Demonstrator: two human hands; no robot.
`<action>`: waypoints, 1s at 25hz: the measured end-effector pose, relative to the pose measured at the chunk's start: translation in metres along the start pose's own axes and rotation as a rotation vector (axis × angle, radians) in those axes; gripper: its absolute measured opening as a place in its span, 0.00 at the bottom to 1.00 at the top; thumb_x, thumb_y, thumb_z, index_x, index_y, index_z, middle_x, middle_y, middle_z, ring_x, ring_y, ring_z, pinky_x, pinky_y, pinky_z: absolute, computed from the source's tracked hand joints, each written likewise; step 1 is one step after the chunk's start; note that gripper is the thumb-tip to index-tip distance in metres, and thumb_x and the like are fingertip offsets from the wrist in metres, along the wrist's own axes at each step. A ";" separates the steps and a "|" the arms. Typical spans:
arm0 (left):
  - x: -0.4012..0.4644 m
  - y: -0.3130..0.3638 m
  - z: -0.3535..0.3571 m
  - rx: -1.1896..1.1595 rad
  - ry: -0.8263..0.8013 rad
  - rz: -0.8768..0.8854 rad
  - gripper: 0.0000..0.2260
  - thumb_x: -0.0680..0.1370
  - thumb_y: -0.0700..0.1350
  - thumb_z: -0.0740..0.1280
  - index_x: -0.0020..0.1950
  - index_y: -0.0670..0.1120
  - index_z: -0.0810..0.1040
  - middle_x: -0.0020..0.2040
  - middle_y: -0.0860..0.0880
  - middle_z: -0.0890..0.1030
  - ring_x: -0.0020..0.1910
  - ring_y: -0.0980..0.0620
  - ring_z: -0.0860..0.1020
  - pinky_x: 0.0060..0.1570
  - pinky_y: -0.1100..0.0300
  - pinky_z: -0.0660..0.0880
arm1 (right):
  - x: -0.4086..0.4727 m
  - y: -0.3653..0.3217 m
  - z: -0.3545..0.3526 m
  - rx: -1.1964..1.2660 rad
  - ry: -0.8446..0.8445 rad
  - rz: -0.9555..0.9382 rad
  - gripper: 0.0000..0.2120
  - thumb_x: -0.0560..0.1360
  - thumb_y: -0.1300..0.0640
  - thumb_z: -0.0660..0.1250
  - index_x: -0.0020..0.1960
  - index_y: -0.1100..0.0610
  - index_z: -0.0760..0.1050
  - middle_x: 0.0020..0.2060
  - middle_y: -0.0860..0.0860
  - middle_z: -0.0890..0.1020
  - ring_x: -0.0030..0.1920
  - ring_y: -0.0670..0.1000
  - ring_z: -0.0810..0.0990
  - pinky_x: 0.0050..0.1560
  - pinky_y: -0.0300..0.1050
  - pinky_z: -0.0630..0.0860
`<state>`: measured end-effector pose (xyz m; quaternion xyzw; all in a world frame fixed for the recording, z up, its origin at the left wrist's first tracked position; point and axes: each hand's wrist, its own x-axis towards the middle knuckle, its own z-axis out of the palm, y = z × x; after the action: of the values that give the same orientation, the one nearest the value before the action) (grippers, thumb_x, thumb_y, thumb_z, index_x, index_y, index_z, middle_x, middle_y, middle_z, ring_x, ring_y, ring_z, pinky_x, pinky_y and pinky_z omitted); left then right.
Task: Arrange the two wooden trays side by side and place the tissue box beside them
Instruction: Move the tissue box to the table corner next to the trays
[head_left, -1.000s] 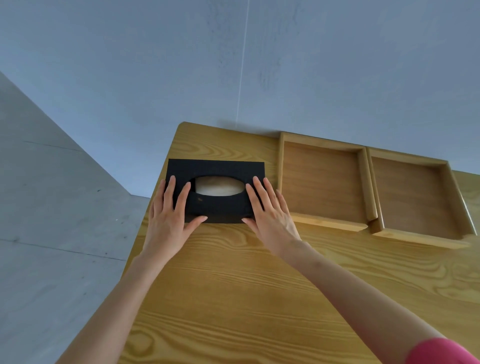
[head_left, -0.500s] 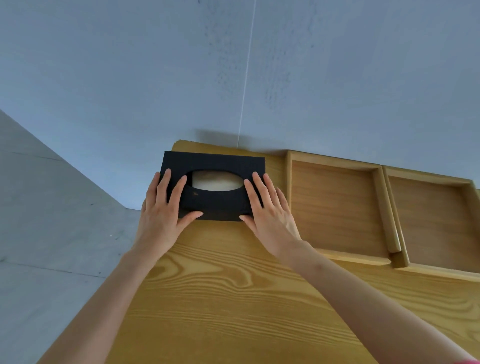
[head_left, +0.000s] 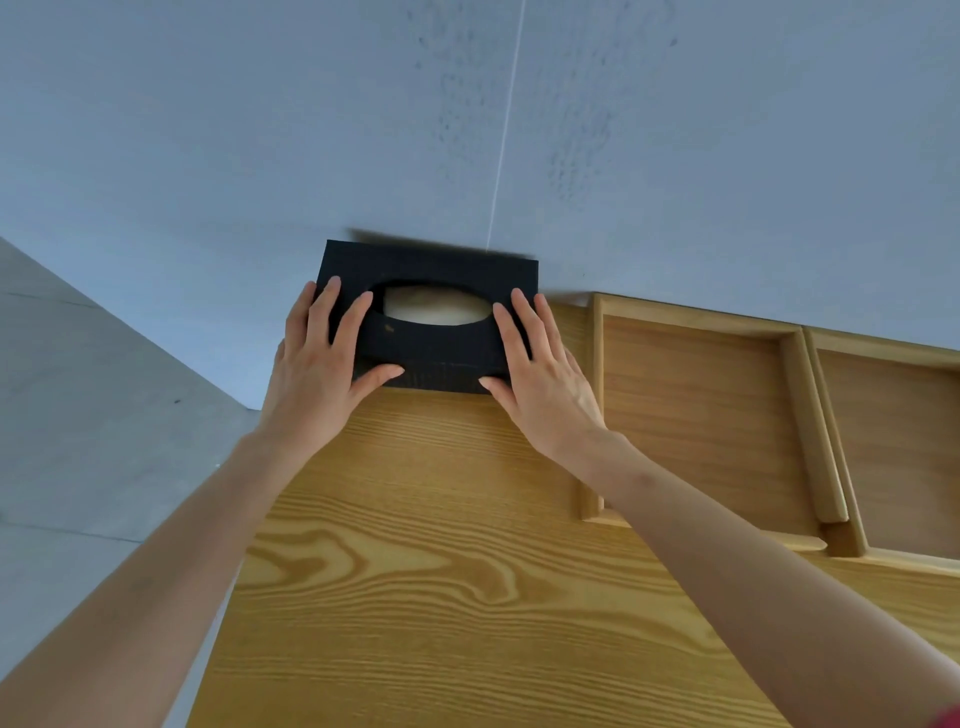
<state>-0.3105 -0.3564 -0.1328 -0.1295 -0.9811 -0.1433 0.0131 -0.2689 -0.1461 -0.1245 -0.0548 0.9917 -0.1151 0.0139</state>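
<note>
A black tissue box (head_left: 431, 270) with an oval opening showing white tissue sits at the far left corner of the wooden table, against the wall. My left hand (head_left: 317, 374) presses its left end, fingers on top and thumb on the front face. My right hand (head_left: 540, 384) holds its right end the same way. To the right, two shallow wooden trays lie side by side and touching: the left tray (head_left: 696, 410) and the right tray (head_left: 898, 447), which is cut off by the frame edge. A narrow strip of table separates the box from the left tray.
The wooden table (head_left: 441, 571) ends at its left edge just beside my left arm, with grey floor (head_left: 78, 441) below. A pale grey wall (head_left: 519, 130) runs directly behind the box and trays.
Both hands have pushed the tissue box away from me to the table's far edge against the wall. The view has shifted, so the trays sit lower and further right.
</note>
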 end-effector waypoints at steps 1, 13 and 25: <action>0.002 -0.001 0.000 -0.003 -0.003 0.000 0.33 0.72 0.54 0.65 0.72 0.43 0.59 0.74 0.38 0.58 0.74 0.38 0.53 0.62 0.37 0.67 | 0.002 0.000 0.000 0.005 -0.002 0.002 0.33 0.78 0.49 0.59 0.75 0.58 0.47 0.77 0.55 0.50 0.77 0.55 0.44 0.73 0.50 0.59; 0.009 0.000 -0.007 0.046 -0.101 0.000 0.35 0.73 0.56 0.63 0.74 0.43 0.52 0.76 0.40 0.52 0.75 0.40 0.47 0.67 0.37 0.62 | 0.003 -0.001 -0.003 -0.008 -0.045 0.010 0.33 0.78 0.49 0.58 0.76 0.58 0.45 0.77 0.53 0.47 0.77 0.55 0.43 0.74 0.51 0.58; 0.000 0.044 -0.044 0.123 -0.224 -0.077 0.34 0.76 0.55 0.61 0.75 0.46 0.46 0.77 0.41 0.48 0.76 0.42 0.46 0.73 0.42 0.47 | -0.019 0.007 -0.052 0.065 -0.208 0.053 0.34 0.77 0.53 0.62 0.76 0.55 0.46 0.77 0.54 0.51 0.76 0.54 0.52 0.75 0.52 0.51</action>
<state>-0.2999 -0.3281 -0.0781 -0.1057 -0.9876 -0.0680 -0.0944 -0.2528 -0.1254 -0.0754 -0.0395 0.9818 -0.1403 0.1215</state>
